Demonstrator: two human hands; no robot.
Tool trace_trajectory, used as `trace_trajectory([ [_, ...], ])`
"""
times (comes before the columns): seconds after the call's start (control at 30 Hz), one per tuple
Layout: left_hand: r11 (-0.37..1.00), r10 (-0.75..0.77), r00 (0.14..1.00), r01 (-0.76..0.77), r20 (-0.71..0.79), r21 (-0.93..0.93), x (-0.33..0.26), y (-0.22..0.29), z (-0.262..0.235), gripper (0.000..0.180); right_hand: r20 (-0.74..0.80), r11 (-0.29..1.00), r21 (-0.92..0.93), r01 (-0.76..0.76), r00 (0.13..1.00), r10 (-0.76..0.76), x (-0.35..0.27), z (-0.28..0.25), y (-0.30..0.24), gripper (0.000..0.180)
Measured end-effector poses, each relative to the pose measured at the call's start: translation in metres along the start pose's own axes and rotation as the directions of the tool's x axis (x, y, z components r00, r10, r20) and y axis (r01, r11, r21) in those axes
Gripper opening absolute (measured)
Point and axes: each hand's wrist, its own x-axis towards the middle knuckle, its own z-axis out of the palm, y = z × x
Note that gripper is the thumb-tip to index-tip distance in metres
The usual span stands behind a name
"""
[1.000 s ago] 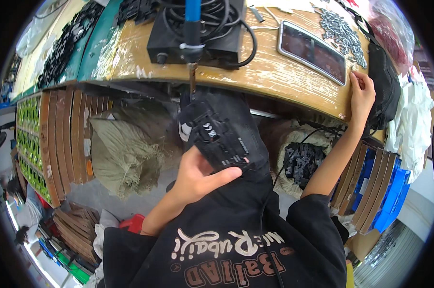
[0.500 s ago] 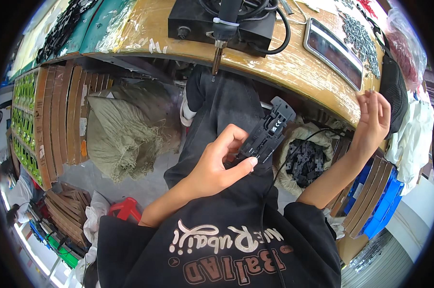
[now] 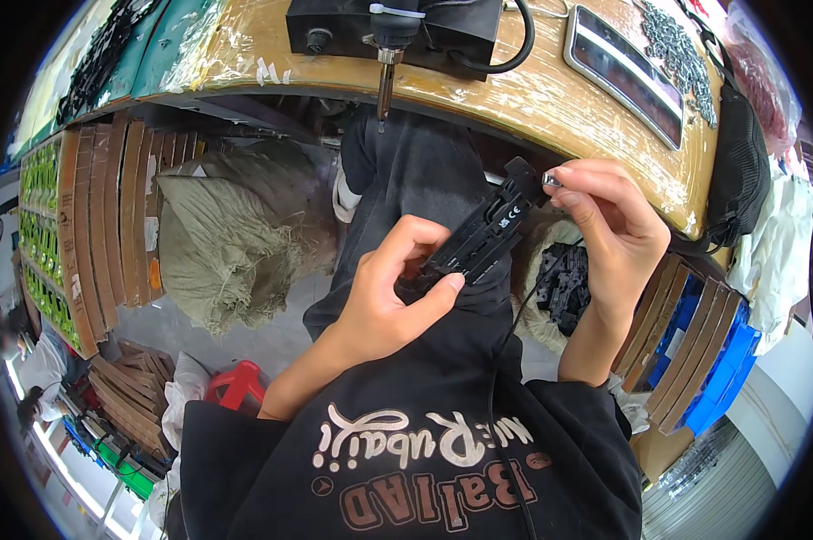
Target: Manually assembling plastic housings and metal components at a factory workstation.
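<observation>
My left hand [image 3: 393, 288] is closed around the lower end of a long black plastic housing [image 3: 489, 220], held tilted above my lap with its moulded side facing up. Between the thumb and fingertips of my right hand [image 3: 609, 211] is a small shiny metal piece [image 3: 551, 180]. It is close beside the upper end of the housing; whether the two touch I cannot tell. A hot-tool with a metal tip [image 3: 386, 85], like a soldering iron, points down over the bench edge.
A black box unit [image 3: 393, 40], a tablet-like device [image 3: 624, 76] and a heap of small metal parts [image 3: 681, 58] lie on the bench [image 3: 514, 99]. Below stand a sack of black parts [image 3: 564, 288], a crumpled sack [image 3: 217, 243], cardboard stacks [image 3: 109, 207] and a red stool [image 3: 236, 385].
My right hand has come from the bench's right edge, near the metal parts, leftward to the housing with the small metal piece. My left hand and the housing have shifted slightly left.
</observation>
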Motion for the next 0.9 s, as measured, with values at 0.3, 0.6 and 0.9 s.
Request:
trace_trajectory([
  [0.3,0.971,0.182,0.983,-0.175,-0.033,0.161,0.0,-0.003,-0.002,0.023,0.099,0.984,-0.159,0.083,0.993,-0.067,0.003,-0.003,0.004,0.013],
  [0.6,0.906,0.343,0.937,-0.349,0.069,0.239,0.004,0.001,-0.008,0.025,0.109,0.975,-0.147,0.164,0.983,-0.149,0.005,-0.005,0.004,0.013],
  [0.9,0.838,0.453,0.885,-0.463,0.104,0.29,0.009,-0.002,-0.01,0.028,0.027,0.998,-0.048,0.029,0.999,-0.028,-0.001,0.001,0.001,0.014],
])
